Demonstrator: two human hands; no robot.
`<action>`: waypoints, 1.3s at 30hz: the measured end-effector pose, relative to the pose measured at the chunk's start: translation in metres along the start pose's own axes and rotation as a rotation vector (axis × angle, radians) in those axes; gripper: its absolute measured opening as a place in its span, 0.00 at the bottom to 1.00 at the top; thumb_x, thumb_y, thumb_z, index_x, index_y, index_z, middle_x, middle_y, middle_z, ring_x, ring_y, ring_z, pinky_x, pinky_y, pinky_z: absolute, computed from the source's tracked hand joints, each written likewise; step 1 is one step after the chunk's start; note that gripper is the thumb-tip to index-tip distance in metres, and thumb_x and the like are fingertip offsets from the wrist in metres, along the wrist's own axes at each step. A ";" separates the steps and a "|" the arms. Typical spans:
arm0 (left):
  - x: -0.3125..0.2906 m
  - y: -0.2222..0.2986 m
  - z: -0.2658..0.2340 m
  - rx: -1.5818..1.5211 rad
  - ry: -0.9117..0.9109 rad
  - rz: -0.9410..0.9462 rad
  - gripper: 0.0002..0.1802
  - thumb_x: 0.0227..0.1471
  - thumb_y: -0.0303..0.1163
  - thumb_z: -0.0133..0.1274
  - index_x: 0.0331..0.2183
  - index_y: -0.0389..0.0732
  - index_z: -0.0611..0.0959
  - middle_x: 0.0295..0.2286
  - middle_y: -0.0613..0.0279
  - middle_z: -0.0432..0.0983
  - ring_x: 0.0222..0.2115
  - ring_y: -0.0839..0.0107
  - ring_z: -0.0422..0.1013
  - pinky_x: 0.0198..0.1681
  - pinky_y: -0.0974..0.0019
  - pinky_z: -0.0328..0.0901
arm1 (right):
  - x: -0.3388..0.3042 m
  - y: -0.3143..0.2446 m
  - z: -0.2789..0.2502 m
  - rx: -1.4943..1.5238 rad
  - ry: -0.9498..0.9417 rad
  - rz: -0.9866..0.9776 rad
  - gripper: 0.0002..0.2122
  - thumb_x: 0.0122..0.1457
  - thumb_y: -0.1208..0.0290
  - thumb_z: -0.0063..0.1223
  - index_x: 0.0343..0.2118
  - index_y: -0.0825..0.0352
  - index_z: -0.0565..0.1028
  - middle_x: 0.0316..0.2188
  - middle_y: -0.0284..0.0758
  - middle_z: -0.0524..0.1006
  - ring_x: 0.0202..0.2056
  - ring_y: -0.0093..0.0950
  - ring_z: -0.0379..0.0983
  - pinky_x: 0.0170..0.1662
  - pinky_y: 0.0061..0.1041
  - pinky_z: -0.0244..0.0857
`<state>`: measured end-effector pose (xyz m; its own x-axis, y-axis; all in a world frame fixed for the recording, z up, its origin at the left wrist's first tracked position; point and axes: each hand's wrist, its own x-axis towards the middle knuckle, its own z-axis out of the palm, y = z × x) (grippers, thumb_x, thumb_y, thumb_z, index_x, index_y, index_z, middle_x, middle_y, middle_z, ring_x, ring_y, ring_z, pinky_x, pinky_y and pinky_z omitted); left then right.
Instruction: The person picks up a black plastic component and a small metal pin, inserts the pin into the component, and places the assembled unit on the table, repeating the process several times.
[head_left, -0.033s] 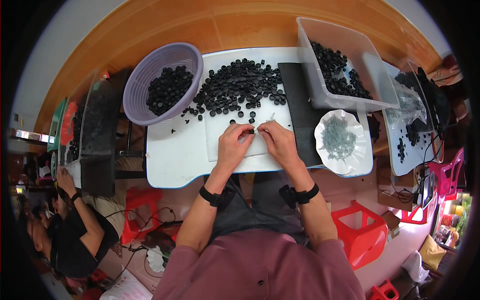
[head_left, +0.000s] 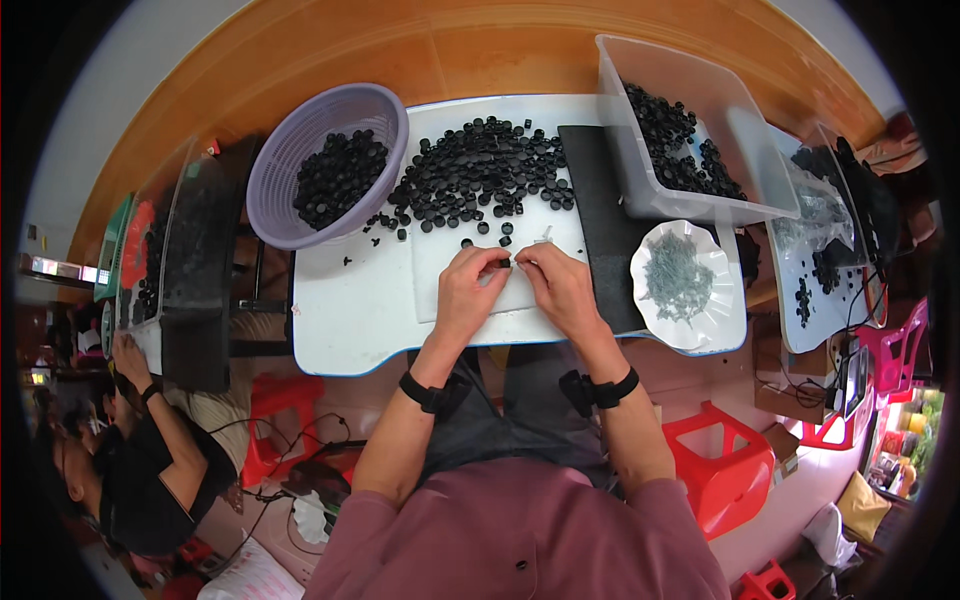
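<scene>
My left hand (head_left: 470, 290) is closed in a pinch on a small black cap-like part (head_left: 503, 264) above the white board. My right hand (head_left: 560, 292) meets it fingertip to fingertip. Its fingers are pinched together too, and a pale sliver shows at their tips, too small to name. Just beyond my fingers a few loose black caps (head_left: 506, 241) lie on the board (head_left: 432, 290). Farther back spreads a big heap of the same black caps (head_left: 480, 165). A small pale piece (head_left: 545, 236) lies beyond my right fingers.
A purple basket (head_left: 262, 190) of black caps stands at the left, a clear plastic bin (head_left: 690, 205) with more at the back right. A black mat (head_left: 605, 260) and a white scalloped plate (head_left: 650, 300) of thin clear-grey pieces lie to the right. Another person (head_left: 150, 470) works at the left.
</scene>
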<state>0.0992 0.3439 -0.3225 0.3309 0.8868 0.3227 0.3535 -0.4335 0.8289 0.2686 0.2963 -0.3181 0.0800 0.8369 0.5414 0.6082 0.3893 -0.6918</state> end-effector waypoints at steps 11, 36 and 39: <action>-0.001 -0.003 0.003 0.077 0.020 0.141 0.12 0.48 0.19 0.63 0.38 0.36 0.86 0.31 0.57 0.80 0.32 0.63 0.77 0.37 0.64 0.72 | 0.003 -0.001 0.002 -0.042 -0.010 -0.047 0.06 0.55 0.82 0.60 0.36 0.69 0.78 0.31 0.39 0.80 0.32 0.40 0.80 0.34 0.34 0.73; -0.002 -0.001 0.003 0.053 0.004 0.097 0.13 0.48 0.20 0.64 0.39 0.36 0.86 0.33 0.56 0.82 0.32 0.63 0.79 0.37 0.65 0.74 | -0.002 -0.004 -0.004 0.134 -0.002 0.245 0.07 0.56 0.76 0.66 0.37 0.68 0.82 0.29 0.36 0.82 0.26 0.30 0.78 0.30 0.26 0.71; -0.003 0.001 0.003 0.022 0.000 0.096 0.13 0.48 0.20 0.64 0.39 0.37 0.85 0.32 0.56 0.81 0.32 0.61 0.77 0.36 0.62 0.72 | -0.001 -0.003 -0.003 0.100 -0.028 0.216 0.05 0.56 0.75 0.65 0.35 0.68 0.83 0.29 0.37 0.82 0.26 0.31 0.78 0.30 0.27 0.71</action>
<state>0.1008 0.3403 -0.3243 0.3637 0.8413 0.4000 0.3391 -0.5195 0.7843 0.2691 0.2927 -0.3152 0.1773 0.9146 0.3633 0.4976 0.2352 -0.8349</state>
